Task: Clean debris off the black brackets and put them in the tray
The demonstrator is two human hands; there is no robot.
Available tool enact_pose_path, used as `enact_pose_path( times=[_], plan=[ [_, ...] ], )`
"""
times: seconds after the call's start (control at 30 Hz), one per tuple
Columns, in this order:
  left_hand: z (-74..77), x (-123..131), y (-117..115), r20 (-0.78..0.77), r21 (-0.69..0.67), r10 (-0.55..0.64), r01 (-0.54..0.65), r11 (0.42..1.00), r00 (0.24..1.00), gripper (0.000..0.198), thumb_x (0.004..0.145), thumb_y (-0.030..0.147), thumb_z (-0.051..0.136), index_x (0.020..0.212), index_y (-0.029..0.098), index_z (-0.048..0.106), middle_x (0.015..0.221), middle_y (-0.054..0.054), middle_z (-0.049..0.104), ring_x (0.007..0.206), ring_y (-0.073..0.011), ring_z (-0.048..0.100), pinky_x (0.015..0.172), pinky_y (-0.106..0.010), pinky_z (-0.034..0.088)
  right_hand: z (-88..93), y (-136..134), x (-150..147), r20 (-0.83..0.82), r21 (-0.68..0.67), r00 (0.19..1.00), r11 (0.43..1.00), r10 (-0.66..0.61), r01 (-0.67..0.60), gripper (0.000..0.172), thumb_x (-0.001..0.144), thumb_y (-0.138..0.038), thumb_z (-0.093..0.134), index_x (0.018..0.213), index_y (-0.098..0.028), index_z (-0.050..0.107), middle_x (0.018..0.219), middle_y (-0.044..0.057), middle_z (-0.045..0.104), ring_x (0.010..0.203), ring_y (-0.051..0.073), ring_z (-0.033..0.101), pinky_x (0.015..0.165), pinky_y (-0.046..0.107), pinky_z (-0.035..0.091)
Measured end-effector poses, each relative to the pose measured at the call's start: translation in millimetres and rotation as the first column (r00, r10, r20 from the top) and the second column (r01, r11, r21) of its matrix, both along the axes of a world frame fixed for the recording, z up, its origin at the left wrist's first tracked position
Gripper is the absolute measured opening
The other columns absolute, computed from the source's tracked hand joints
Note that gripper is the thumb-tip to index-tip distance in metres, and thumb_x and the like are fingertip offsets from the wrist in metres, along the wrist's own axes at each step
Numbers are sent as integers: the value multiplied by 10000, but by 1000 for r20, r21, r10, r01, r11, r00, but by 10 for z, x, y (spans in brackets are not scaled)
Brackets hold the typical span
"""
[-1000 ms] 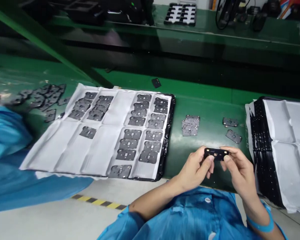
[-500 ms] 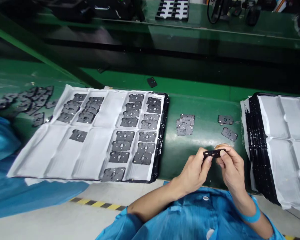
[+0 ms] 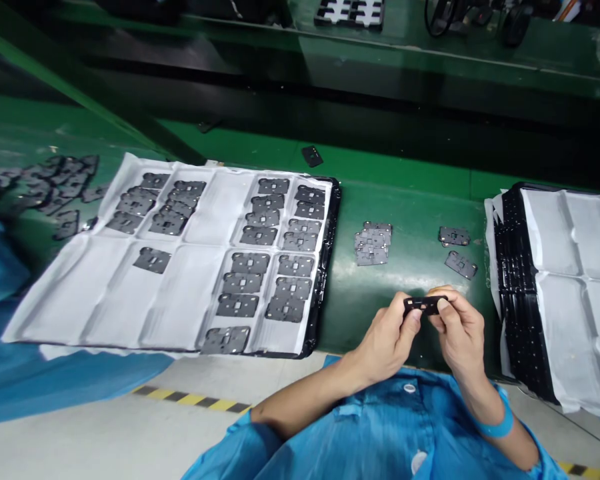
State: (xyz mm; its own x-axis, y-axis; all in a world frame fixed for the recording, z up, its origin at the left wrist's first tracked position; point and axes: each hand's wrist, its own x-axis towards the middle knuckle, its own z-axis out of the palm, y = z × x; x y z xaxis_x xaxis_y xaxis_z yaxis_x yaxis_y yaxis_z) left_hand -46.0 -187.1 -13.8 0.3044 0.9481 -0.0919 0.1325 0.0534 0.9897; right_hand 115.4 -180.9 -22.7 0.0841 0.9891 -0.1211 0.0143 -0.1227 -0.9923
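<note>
Between my two hands is a small black rectangular plate [image 3: 424, 306] with cut-outs, tilted so that it looks narrow. My left hand [image 3: 387, 337] pinches its left end between thumb and fingers. At its right end, the thumb and fingers of my right hand [image 3: 459, 330] close on it. Beyond the hands, a small pile of similar dark plates [image 3: 373, 244] lies on the green table [image 3: 405, 210]. Two more groups lie to the right: one dark plate [image 3: 454, 236] with another edge under it, and a single tilted plate [image 3: 461, 265].
A white-lined tray [image 3: 180, 293] at left holds many dark plates in its compartments. On the right stands a stack of black trays [image 3: 523, 293] with white liners. Loose plates [image 3: 63, 180] are heaped far left, beside a co-worker's blue sleeve [image 3: 0, 260]. A green post [image 3: 95, 100] slants across.
The whole view has shifted slightly. Both hands keep their hold on the black plate, which has tilted a little and shows more of its cut-out face.
</note>
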Motion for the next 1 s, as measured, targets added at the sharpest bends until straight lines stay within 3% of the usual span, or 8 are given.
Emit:
enact_pose_path(
  times=[0.33, 0.47, 0.7, 0.83, 1.0],
  plan=[
    [-54, -21, -4, 19, -46, 25, -24, 999, 1000, 289, 1135, 472, 385, 956, 246, 402, 694, 60, 514, 587, -117, 489, 603, -244, 387, -69, -33, 34, -29, 15, 997, 998, 69, -68, 195, 1014, -316, 598, 1024, -205, 759, 945, 40, 663, 660, 127, 516, 577, 253, 442],
    [-87, -22, 16, 41, -65, 31, -29, 997, 999, 285, 1125, 482, 416, 971, 242, 411, 702, 63, 518, 578, -112, 481, 596, -246, 382, -45, 5, 103, -116, 23, 980, 987, 160, -158, 259, 988, -294, 554, 1118, -201, 759, 944, 42, 659, 658, 143, 529, 627, 304, 457],
    [-55, -52, 114, 211, -142, 53, -23, 990, 976, 372, 1118, 480, 364, 863, 222, 447, 640, 56, 484, 559, -106, 435, 599, -263, 366, 102, 11, 97, 240, 68, 963, 988, 121, -141, 235, 1097, -407, 599, 1035, -210, 713, 779, -15, 577, 630, 134, 518, 616, 274, 443],
    [-38, -43, 177, 206, -191, 125, -86, 978, 970, 409, 1095, 456, 345, 765, 226, 419, 582, 50, 449, 542, -106, 404, 580, -266, 329, 96, -34, 98, 288, 145, 944, 967, 161, -209, 168, 1111, -326, 582, 1095, -222, 713, 903, 11, 618, 674, 135, 562, 655, 281, 472],
    [-55, -24, 213, 212, -214, 160, -114, 970, 964, 379, 1061, 468, 414, 766, 231, 402, 568, 71, 407, 512, -89, 345, 539, -244, 283, 67, -35, 128, 353, 250, 919, 929, 173, -271, 166, 1096, -236, 580, 1155, -230, 735, 910, 21, 626, 701, 158, 581, 702, 310, 501]
  ],
)
